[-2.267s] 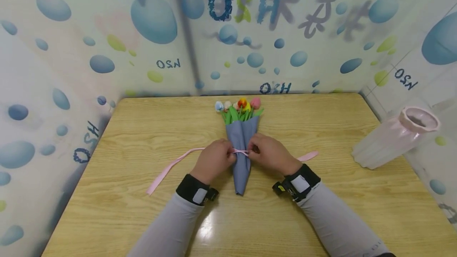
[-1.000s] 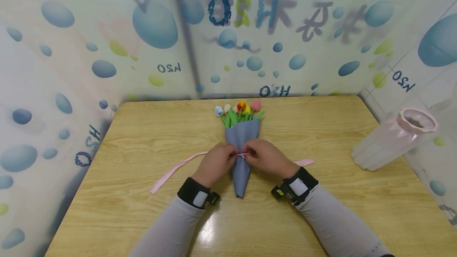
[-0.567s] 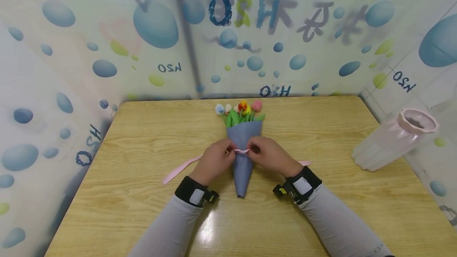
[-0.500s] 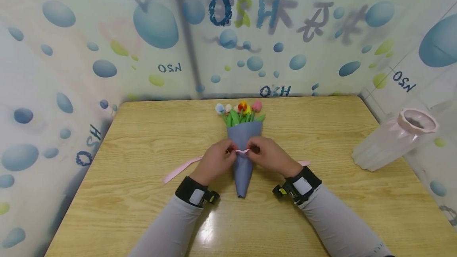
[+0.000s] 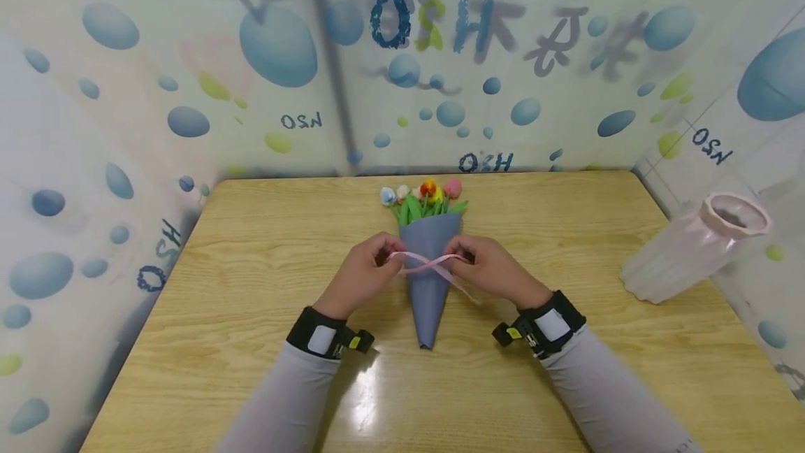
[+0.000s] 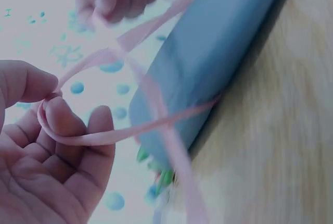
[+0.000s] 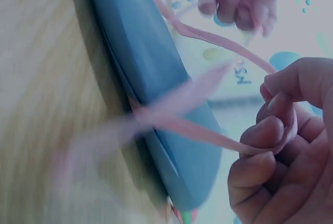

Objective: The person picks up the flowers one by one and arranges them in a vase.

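A bouquet of tulips (image 5: 429, 189) in several colours, wrapped in a blue-grey paper cone (image 5: 429, 299), lies on the table with its blooms away from me. Across the wrap runs a pink ribbon (image 5: 430, 264), its strands crossing in front of the cone. My left hand (image 5: 361, 272) pinches the ribbon between thumb and forefinger, at the cone's left. On the other side my right hand (image 5: 493, 272) pinches another stretch of it. In the right wrist view the ribbon (image 7: 200, 131) loops over the curled fingers; a loose tail is blurred.
To the right on the wooden table (image 5: 264, 229) a pink-and-white vase (image 5: 694, 247) stands with its mouth up. A wall covering (image 5: 402, 89) with blue and green spots rises behind the table's far edge.
Both hands have drawn apart from the cone's middle, each with ribbon. The strand that lay tight across the wrap now shows as crossed loops. The ribbon tails have left the table's left and right.
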A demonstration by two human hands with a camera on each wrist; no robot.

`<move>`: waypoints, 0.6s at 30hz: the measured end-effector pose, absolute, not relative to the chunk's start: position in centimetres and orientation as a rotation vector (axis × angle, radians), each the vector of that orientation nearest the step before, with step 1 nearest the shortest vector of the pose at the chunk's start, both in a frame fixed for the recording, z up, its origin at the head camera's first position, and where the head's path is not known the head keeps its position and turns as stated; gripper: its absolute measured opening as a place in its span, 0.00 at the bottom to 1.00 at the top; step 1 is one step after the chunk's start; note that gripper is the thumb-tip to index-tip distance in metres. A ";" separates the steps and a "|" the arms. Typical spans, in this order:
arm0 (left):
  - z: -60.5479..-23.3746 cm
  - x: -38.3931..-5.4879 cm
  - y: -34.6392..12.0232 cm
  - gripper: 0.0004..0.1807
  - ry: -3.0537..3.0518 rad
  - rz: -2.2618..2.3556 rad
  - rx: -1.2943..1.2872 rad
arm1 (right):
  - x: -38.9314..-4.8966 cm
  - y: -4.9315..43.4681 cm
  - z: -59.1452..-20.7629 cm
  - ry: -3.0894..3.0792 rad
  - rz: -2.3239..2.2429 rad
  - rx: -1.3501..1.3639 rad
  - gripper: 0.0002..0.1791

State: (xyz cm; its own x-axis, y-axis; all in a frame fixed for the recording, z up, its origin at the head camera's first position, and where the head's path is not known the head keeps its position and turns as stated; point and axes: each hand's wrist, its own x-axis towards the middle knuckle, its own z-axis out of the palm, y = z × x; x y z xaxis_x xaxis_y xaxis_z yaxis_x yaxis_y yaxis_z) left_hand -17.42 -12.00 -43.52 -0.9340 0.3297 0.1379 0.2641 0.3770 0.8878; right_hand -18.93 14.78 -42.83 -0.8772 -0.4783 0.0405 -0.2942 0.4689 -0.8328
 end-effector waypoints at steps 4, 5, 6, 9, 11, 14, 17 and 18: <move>-43.0 -17.1 -13.9 0.07 2.596 1.586 0.482 | -19.0 16.6 -42.4 2.557 -1.339 -0.633 0.04; -42.9 -17.1 -14.3 0.09 2.606 1.570 0.466 | -19.0 17.1 -42.4 2.571 -1.327 -0.616 0.04; -42.8 -17.0 -14.8 0.10 2.616 1.555 0.454 | -19.0 17.7 -42.5 2.588 -1.309 -0.604 0.05; -42.7 -16.8 -16.2 0.12 2.657 1.488 0.417 | -19.1 19.4 -42.7 2.627 -1.252 -0.553 0.05; -42.7 -16.7 -17.2 0.14 2.689 1.430 0.386 | -19.1 20.4 -43.0 2.641 -1.221 -0.525 0.05; -43.0 -16.5 -18.7 0.15 2.745 1.317 0.313 | -19.1 22.0 -43.7 2.657 -1.170 -0.492 0.05; -43.5 -16.1 -20.1 0.15 2.775 1.228 0.216 | -19.0 23.4 -44.4 2.681 -1.116 -0.464 0.06; -43.6 -16.0 -20.6 0.15 2.788 1.194 0.187 | -19.0 23.8 -44.6 2.695 -1.085 -0.455 0.05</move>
